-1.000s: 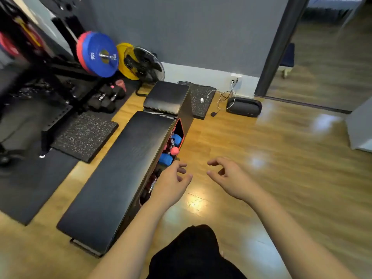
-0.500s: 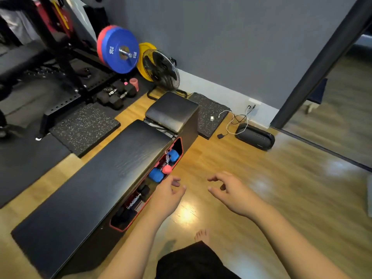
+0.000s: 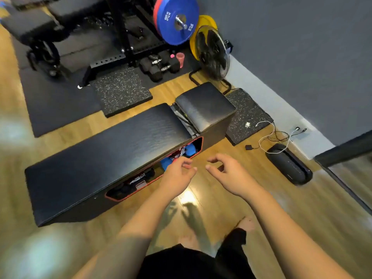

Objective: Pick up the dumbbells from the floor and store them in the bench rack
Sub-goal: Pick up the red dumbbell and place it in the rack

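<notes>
Bench rack (image 3: 153,176) nearer; dumbbells (image 3: 189,151) inside

Views: we have one, a wide-angle camera worn on the head.
Height: we look from standing height, well above the bench (image 3: 112,158).
Direction: we face forward and steeply down, across the bench toward the grey wall (image 3: 291,47) beyond it.
Tilt: the frame is rolled, so the bench runs aslant from lower left to upper right.
Nearness: our forearms and both feet fill the bottom edge, just this side of the bench; the floor fan (image 3: 211,53) stands beyond the bench's far end.
Edges: the left edge, beside the bench, is blurred.
Shared ground: none, with only one view.
</notes>
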### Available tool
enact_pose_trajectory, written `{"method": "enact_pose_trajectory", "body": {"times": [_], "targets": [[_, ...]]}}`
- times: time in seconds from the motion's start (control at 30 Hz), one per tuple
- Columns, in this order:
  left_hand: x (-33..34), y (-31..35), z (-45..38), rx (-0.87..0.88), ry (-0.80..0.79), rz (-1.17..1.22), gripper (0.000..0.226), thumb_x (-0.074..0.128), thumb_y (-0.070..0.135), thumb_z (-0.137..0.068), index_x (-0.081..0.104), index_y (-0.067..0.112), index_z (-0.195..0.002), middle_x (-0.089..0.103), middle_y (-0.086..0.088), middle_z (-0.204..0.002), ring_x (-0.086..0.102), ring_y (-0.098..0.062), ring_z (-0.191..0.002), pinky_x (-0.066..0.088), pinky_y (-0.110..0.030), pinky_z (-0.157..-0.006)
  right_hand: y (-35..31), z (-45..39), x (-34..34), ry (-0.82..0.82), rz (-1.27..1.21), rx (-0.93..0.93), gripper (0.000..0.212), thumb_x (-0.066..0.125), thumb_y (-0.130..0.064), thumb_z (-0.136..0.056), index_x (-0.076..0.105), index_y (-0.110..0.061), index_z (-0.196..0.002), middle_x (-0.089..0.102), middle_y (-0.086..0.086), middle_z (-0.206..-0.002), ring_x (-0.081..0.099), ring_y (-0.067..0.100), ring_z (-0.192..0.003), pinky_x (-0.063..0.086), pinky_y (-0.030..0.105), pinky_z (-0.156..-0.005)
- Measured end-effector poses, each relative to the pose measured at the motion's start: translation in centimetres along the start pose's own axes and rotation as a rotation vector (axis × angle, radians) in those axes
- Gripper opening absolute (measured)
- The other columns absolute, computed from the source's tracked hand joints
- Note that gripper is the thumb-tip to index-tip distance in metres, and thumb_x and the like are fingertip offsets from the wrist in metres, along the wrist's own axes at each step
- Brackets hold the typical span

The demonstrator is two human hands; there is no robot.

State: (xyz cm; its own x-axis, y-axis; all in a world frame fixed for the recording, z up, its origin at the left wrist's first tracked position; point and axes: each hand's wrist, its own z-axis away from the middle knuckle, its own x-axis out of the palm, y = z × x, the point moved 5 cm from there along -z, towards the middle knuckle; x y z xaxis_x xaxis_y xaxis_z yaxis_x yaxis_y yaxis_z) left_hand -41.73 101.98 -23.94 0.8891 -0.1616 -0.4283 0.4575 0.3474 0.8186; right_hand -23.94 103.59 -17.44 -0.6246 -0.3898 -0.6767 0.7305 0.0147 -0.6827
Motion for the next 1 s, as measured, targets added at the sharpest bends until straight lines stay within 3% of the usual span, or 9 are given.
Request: {"method": "enact_pose_trajectory", "body": {"times": [0.17,0.23,0.33,0.43,0.53,0.73,0.87,0.93,1.0], "targets": [[0.9,-0.8,-2.8,-0.166,0.162,0.165,0.024,0.063,0.043,-0.081,0.065,0.032,-0.102,0.068,0.008,-0.096,0.065,-0.011,-0.092,0.054,-0.034,-0.085,0.8,-7.1,1.4,-0.181,-0.175,-0.056,0.012,0.062,-0.034,-0.093,0.062,-0.031,-0.104,0.062,-0.014,-0.103,0.054,-0.001,-0.073,0.041,0.021,-0.070],[1.9,-1.4,-4.4,-0.243,0.231,0.229,0.019,0.064,0.034,-0.085,0.064,0.025,-0.102,0.068,0.001,-0.093,0.065,-0.016,-0.087,0.051,-0.027,-0.079,1.7,-10.1,2.7,-0.250,-0.208,-0.079,0.007,0.062,-0.028,-0.094,0.063,-0.030,-0.100,0.062,-0.017,-0.095,0.055,-0.007,-0.079,0.040,0.015,-0.071],[3.8,-3.9,-7.6,-0.312,0.313,0.282,0.016,0.065,0.027,-0.089,0.064,0.019,-0.103,0.064,0.002,-0.088,0.058,-0.009,-0.074,0.045,-0.015,-0.066,4.8,-14.7,5.8,-0.326,-0.229,-0.066,0.008,0.062,-0.019,-0.093,0.065,-0.023,-0.100,0.062,-0.018,-0.089,0.055,-0.014,-0.075,0.037,0.006,-0.066],[6.6,-9.3,-11.5,-0.367,0.343,0.241,0.015,0.065,0.035,-0.086,0.064,0.025,-0.098,0.064,0.009,-0.086,0.059,-0.008,-0.077,0.048,-0.028,-0.074,10.1,-19.1,10.0,-0.342,-0.244,-0.006,0.005,0.064,-0.012,-0.092,0.067,-0.014,-0.097,0.060,-0.015,-0.083,0.055,-0.009,-0.067,0.038,0.010,-0.064],[10.0,-16.7,-16.0,-0.477,0.338,0.268,0.016,0.067,0.029,-0.089,0.062,0.022,-0.102,0.058,0.008,-0.082,0.057,-0.015,-0.076,0.045,-0.026,-0.070,16.9,-23.1,15.3,-0.327,-0.251,0.082,0.010,0.065,-0.016,-0.092,0.066,-0.023,-0.084,0.060,-0.010,-0.074,0.053,0.003,-0.065,0.040,0.024,-0.068],[15.3,-30.2,-26.3,-0.541,0.384,0.295,0.018,0.067,0.024,-0.088,0.057,0.018,-0.101,0.060,0.001,-0.089,0.056,-0.013,-0.076,0.038,-0.024,-0.063,28.6,-31.2,26.6,-0.308,-0.173,0.160,0.016,0.061,-0.019,-0.093,0.065,-0.025,-0.079,0.062,-0.012,-0.072,0.054,0.005,-0.064,0.041,0.025,-0.069],[17.9,-37.1,-32.7,-0.530,0.426,0.244,0.034,0.074,0.030,-0.080,0.052,0.017,-0.104,0.063,-0.005,-0.095,0.063,-0.027,-0.091,0.041,-0.027,-0.070,34.0,-36.8,32.6,-0.238,-0.135,0.148,0.011,0.060,-0.015,-0.091,0.067,-0.016,-0.084,0.061,-0.004,-0.068,0.055,0.013,-0.063,0.042,0.029,-0.064],[18.7,-40.1,-35.2,-0.511,0.477,0.186,0.056,0.078,0.037,-0.070,0.053,0.013,-0.112,0.062,-0.014,-0.108,0.062,-0.033,-0.101,0.048,-0.035,-0.084,35.7,-39.4,35.4,-0.197,-0.157,0.145,0.008,0.061,-0.014,-0.090,0.067,-0.012,-0.086,0.063,-0.001,-0.070,0.055,0.015,-0.064,0.043,0.030,-0.066],[19.4,-42.3,-37.1,-0.493,0.505,0.133,0.070,0.082,0.036,-0.069,0.049,0.006,-0.123,0.053,-0.017,-0.120,0.057,-0.034,-0.109,0.046,-0.040,-0.096,37.2,-41.6,37.8,-0.147,-0.189,0.169,0.010,0.064,-0.019,-0.088,0.067,-0.012,-0.082,0.066,0.005,-0.074,0.059,0.020,-0.068,0.047,0.032,-0.071]]}}
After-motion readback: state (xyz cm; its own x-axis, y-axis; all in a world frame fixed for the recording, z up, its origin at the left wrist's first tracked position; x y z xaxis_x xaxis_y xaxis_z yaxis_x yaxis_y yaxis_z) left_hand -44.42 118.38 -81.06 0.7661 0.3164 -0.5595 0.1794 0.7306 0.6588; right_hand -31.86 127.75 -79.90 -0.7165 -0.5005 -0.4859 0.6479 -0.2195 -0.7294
